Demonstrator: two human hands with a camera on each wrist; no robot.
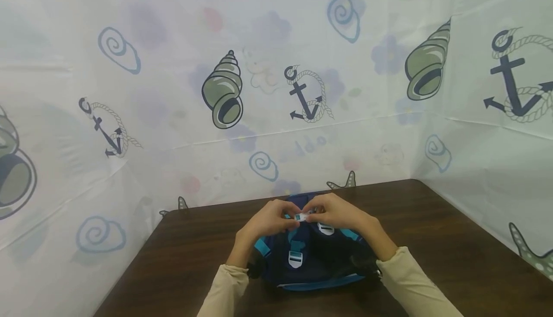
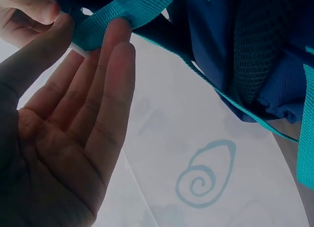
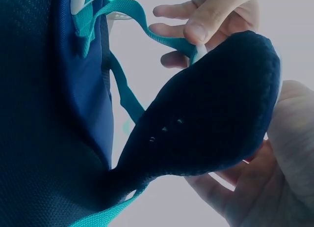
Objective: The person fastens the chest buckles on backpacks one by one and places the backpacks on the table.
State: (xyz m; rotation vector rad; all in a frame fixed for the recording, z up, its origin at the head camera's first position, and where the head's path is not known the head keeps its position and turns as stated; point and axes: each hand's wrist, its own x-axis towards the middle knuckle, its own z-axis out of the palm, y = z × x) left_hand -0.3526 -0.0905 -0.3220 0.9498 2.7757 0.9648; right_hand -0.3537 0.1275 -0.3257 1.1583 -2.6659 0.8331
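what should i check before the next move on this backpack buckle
1. Both hands on the white buckle: left hand and right hand meet on it: ok.
2. Teal strap in the left fingers: ok.
3. Buckle halves joined: cannot tell, fingers hide it.
4. Backpack resting on the table: ok.
5. Lower front buckle free of the hands: ok.
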